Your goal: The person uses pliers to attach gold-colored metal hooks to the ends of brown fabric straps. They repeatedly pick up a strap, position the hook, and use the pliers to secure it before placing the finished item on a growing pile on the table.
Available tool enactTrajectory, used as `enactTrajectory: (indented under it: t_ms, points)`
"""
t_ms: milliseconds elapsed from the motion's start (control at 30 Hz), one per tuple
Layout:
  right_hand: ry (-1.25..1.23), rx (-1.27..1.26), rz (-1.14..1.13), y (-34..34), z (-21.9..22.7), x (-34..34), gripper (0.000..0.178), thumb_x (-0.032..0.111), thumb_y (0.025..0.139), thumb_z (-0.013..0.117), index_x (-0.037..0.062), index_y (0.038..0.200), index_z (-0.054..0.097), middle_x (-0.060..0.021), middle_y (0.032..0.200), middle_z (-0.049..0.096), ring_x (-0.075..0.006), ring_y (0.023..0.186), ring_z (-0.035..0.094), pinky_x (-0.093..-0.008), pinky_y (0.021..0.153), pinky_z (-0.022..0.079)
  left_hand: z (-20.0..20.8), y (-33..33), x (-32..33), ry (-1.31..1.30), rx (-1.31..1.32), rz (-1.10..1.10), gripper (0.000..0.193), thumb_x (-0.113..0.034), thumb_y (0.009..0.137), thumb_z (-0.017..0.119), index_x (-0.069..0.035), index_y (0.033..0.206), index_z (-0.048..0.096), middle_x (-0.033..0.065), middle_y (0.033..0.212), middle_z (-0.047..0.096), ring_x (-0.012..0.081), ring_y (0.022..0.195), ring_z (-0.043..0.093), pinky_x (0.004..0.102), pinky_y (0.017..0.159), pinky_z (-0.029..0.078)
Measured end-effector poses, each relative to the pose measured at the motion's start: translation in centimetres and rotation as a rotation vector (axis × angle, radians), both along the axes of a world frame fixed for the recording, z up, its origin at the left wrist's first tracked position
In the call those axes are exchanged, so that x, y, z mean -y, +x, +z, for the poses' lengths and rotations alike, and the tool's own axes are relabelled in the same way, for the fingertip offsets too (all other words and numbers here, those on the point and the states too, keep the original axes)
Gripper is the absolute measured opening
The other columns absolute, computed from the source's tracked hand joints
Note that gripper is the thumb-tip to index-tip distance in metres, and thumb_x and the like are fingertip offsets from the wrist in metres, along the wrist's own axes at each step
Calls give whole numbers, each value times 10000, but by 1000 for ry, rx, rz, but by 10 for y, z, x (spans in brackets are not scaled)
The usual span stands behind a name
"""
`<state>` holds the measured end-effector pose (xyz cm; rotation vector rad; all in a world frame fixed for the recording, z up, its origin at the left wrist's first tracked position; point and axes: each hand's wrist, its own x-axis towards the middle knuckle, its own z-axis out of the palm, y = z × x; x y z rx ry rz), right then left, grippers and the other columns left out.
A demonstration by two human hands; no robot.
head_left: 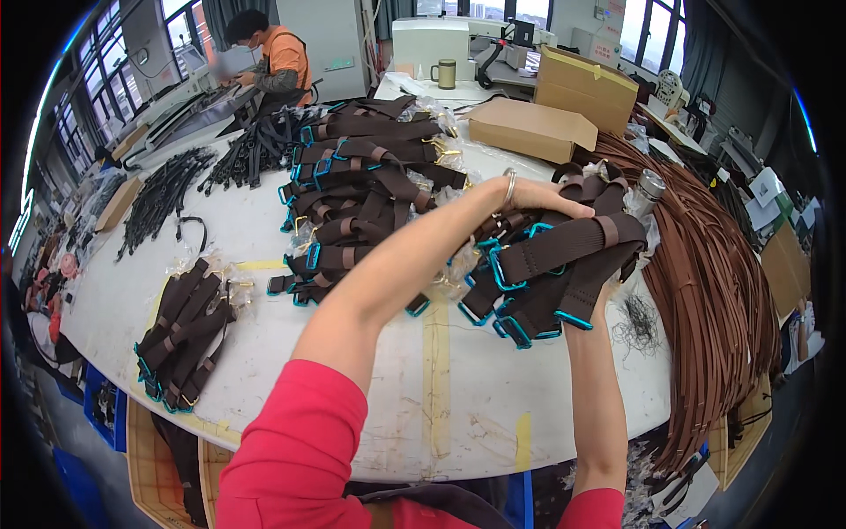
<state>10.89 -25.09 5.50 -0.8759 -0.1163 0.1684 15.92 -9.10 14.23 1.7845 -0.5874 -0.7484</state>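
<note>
Our left hand (553, 196): grasping the upper end of a strap bundle, thumb over the webbing, other fingers hidden. Our right hand (608, 289): beneath the same bundle, largely covered by it; seemingly supporting, but its grip we cannot tell. Strap bundle (577, 251): dark brown webbing with turquoise buckles, gathered over the right half of the desk (485, 379), buckle ends toward us. Step in hand, as we judge it: gathering and straightening the straps; next move calls for both hands keeping the lengths together while the buckle ends are evened. Adjoining: large strap pile (361, 207) just left of and beyond the bundle; thread tangle (636, 322) beside our right forearm; long brown strips (696, 291), filling the right edge; cardboard box (533, 128) beyond. Farther left: small strap pile (185, 335), close to the near-left edge. Open room: bare surface before the bundle, between our forearms, and between the small pile and our left forearm; the right side offers little.
</note>
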Motion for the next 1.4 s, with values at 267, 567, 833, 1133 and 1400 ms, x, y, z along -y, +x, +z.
enactTrajectory:
  t_ms: [267, 567, 833, 1133, 1400]
  points:
    - [299, -404, 185, -158, -15, -191, 330, 329, 948, 440, 103, 1186, 407, -44, 1075, 496, -137, 948, 526, -288, 800, 477, 4, -85, -150, 509, -20, -164, 819, -369, 720, 740, -9, 1336, 339, 112, 1275, 477, 173, 1126, 474, 295, 977, 367]
    - [-143, -266, 335, -162, -108, -223, 295, 225, 890, 511, 35, 1115, 489, -87, 1012, 585, -160, 820, 586, -266, 648, 493, -78, -253, -190, 726, 1099, 497, 1015, -554, 638, 685, 68, 1332, 281, 253, 1390, 283, 361, 1323, 223, 478, 1061, 162]
    - [-1274, 108, 923, -157, -19, -156, 249, 240, 789, 584, -3, 840, 609, -80, 682, 625, -176, 569, 607, -287, 476, 469, -171, -293, -187, 964, 1215, 720, 974, -207, 545, 759, 20, 1351, 262, 209, 1431, 215, 369, 1340, 179, 600, 1028, 117]
    - [-1904, 942, 594, -142, -54, -69, 353, 391, 781, 595, 124, 1004, 656, -184, 897, 644, -331, 849, 622, -419, 748, 478, -150, -283, -176, 841, 1179, 596, 994, -316, 510, 775, -101, 1365, 317, 157, 1434, 247, 345, 1337, 193, 638, 1005, 104]
    - [-1803, 1178, 185, -123, -81, -66, 196, 210, 749, 586, 55, 857, 639, -149, 768, 635, -320, 709, 622, -434, 642, 486, -164, -247, -178, 1048, 1352, 579, 898, -359, 536, 792, -172, 1322, 401, 177, 1415, 267, 336, 1326, 220, 604, 1013, 133]
